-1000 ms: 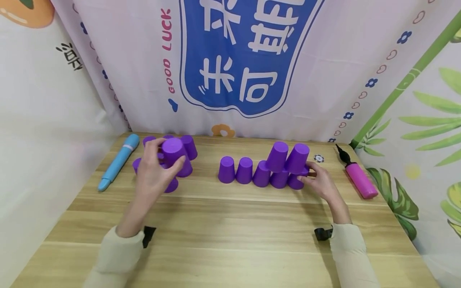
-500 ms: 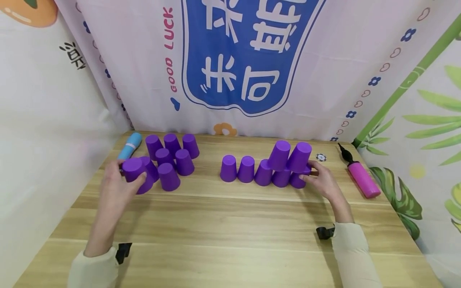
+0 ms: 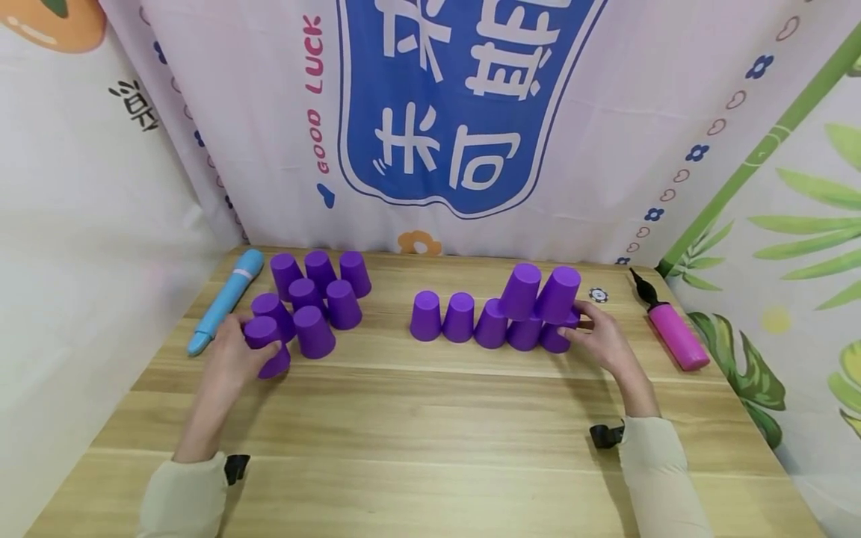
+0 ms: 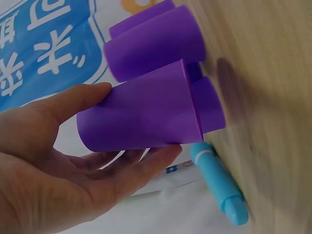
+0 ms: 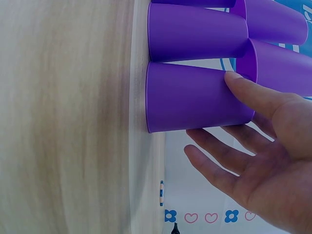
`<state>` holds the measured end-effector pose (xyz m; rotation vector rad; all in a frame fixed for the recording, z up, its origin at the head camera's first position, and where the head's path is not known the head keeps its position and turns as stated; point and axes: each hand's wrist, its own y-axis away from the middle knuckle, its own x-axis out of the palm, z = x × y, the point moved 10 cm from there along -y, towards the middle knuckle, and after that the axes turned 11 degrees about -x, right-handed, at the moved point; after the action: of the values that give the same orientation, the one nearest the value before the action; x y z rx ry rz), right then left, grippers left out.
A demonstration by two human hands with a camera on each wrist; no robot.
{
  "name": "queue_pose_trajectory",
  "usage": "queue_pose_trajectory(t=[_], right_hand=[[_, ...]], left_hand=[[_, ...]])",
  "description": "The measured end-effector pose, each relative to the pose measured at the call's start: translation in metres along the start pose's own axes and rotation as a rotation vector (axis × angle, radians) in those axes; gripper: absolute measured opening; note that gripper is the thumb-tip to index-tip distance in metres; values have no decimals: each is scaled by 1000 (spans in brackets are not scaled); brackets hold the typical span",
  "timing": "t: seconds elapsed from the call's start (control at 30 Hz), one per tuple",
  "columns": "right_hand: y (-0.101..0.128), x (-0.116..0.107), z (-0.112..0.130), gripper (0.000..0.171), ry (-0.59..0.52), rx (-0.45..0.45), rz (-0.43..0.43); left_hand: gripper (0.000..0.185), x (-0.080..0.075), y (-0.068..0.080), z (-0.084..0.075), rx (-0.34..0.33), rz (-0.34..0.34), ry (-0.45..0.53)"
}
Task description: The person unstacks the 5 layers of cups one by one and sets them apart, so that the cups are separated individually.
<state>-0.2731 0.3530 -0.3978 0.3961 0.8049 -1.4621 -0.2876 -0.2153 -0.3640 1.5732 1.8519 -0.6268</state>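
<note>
At the front left of a cluster of upside-down purple cups, my left hand (image 3: 229, 355) grips one purple cup (image 4: 141, 109) between thumb and fingers. Its rim seems to sit just off the table in the left wrist view. My right hand (image 3: 600, 336) holds the end cup (image 5: 197, 97) of a row of upside-down purple cups, thumb on one side and fingers on the other. On that row's right part stand two more cups, an upper left cup (image 3: 521, 293) and an upper right cup (image 3: 558, 296), side by side. The row's left cup (image 3: 426, 317) has nothing on it.
Several loose cups, among them a front cup (image 3: 314, 332), stand close beside my left hand. A blue pump-like tube (image 3: 225, 302) lies at the left. To the right lie a pink pump (image 3: 678, 336) and a small round chip (image 3: 598, 295). A printed cloth (image 3: 269, 149) hangs behind.
My left hand has carried its cup leftward from above the cluster, then lowered it in front of the left cups. The right hand stays at the row's end.
</note>
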Motion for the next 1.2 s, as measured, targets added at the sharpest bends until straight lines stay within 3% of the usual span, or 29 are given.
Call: queue_pose_trajectory(t=[0.23, 0.77, 1.2], right_hand=[[0, 0, -1, 60, -16, -7, -1], [1, 0, 0, 60, -15, -13, -6], [0, -2, 1, 60, -12, -1, -3]], left_hand=[[59, 4, -9, 2, 22, -55, -12], [61, 16, -21, 14, -10, -25, 4], [64, 21, -21, 18, 11, -27, 25]])
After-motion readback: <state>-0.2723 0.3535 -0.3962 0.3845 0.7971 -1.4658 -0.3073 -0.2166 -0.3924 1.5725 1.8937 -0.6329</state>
